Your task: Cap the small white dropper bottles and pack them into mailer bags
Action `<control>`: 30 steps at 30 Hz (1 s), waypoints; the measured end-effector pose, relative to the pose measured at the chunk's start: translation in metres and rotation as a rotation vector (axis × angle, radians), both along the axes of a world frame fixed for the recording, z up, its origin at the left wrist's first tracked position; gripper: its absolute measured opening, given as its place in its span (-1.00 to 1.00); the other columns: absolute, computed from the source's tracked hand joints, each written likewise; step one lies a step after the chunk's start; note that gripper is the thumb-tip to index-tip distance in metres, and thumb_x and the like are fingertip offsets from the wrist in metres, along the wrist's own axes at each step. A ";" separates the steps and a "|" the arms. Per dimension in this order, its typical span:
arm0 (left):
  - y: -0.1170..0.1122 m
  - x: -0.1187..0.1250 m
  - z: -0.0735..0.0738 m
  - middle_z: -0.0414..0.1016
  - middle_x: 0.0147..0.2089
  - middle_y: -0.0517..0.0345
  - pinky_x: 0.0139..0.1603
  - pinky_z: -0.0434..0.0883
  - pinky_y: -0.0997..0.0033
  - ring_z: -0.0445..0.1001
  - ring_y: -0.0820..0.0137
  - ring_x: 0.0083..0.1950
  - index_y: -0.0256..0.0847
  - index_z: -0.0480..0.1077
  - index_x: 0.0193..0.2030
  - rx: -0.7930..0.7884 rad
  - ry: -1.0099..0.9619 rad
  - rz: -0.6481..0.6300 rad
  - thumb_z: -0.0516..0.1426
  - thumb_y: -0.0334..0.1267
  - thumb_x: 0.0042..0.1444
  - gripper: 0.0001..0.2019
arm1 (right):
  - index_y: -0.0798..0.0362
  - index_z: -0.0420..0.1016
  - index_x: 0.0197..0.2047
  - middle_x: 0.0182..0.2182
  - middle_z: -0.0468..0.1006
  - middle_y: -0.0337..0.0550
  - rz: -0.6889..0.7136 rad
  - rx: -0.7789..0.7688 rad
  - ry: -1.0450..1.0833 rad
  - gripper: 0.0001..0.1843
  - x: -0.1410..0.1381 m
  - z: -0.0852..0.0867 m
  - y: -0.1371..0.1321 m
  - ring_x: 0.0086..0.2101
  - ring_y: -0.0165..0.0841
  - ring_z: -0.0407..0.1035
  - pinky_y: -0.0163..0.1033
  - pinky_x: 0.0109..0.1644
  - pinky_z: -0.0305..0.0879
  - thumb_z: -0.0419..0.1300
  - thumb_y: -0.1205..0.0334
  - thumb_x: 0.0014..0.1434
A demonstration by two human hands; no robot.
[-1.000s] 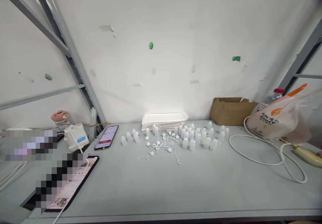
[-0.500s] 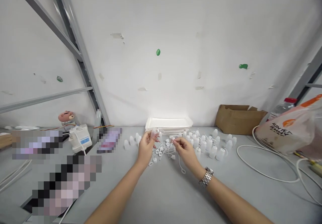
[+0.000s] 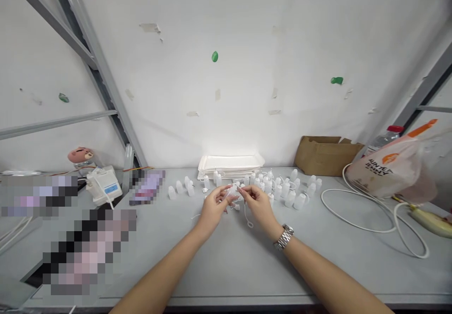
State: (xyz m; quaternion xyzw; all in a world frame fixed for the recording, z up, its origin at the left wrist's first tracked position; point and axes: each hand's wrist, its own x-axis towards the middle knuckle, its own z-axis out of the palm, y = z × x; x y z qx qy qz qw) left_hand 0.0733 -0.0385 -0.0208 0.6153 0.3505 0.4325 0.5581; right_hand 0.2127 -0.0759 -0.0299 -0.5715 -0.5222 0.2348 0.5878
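My left hand (image 3: 214, 206) is closed around a small translucent plastic bottle (image 3: 232, 192), tilted toward the right. Pinched in the fingertips of my right hand (image 3: 260, 206) is a small white cap, mostly hidden by the fingers. Its thin strap ends in a ring (image 3: 250, 224) that dangles below the hand. Both hands meet at the bottle's top; whether the cap touches it I cannot tell. Behind and under the fingers lie loose white caps (image 3: 237, 207), partly covered. To the right stand several similar small bottles (image 3: 278, 191), and a few more bottles (image 3: 190, 189) are on the left.
Stacked white trays (image 3: 231, 162) rest against the wall. A cardboard box (image 3: 326, 156), a plastic bag (image 3: 386, 168) and a looped white cable (image 3: 353, 229) are on the right. At left are a white power adapter (image 3: 103, 185) and a blurred phone-like object (image 3: 147, 187).
My left hand has moved right with the bottle, and my right hand has brought the cap to it. The whole view has shifted slightly.
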 end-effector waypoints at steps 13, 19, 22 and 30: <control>0.001 -0.001 0.003 0.43 -0.32 0.14 -0.53 0.26 0.56 0.41 0.45 -0.39 -0.19 0.38 0.00 0.110 0.043 -0.020 0.12 -0.15 0.02 -0.62 | 0.01 0.49 -0.31 -0.46 0.41 -0.14 0.053 0.240 -0.451 -0.73 0.013 -0.002 0.000 -0.41 -0.32 0.31 -0.23 -0.34 0.24 0.02 0.10 0.21; 0.000 -0.002 0.000 0.44 -0.19 0.06 -0.50 0.29 0.51 0.44 0.43 -0.38 -0.19 0.37 -0.02 0.194 0.088 0.038 0.09 -0.14 0.05 -0.65 | -0.04 0.52 -0.19 -0.30 0.47 -0.11 0.107 0.171 -0.187 -0.72 0.008 0.010 -0.005 -0.28 -0.31 0.35 -0.21 -0.25 0.30 0.08 0.04 0.16; -0.004 -0.004 -0.003 0.43 -0.11 0.08 -0.36 0.35 0.46 0.45 0.41 -0.29 -0.09 0.39 -0.02 0.388 0.196 0.062 0.04 -0.17 0.12 -0.70 | -0.02 0.56 -0.27 -0.30 0.50 -0.12 0.111 0.086 0.032 -0.71 0.005 0.013 -0.006 -0.25 -0.29 0.37 -0.19 -0.20 0.32 0.15 -0.01 0.08; -0.011 -0.001 -0.011 0.44 -0.15 0.12 -0.26 0.34 0.38 0.46 0.37 -0.26 0.00 0.20 0.15 0.460 0.293 0.093 0.00 -0.17 0.16 -0.61 | 0.05 0.56 -0.44 -0.40 0.51 -0.16 0.161 -0.018 0.241 -0.75 0.004 0.013 -0.005 -0.33 -0.32 0.37 -0.19 -0.20 0.30 0.26 0.03 -0.06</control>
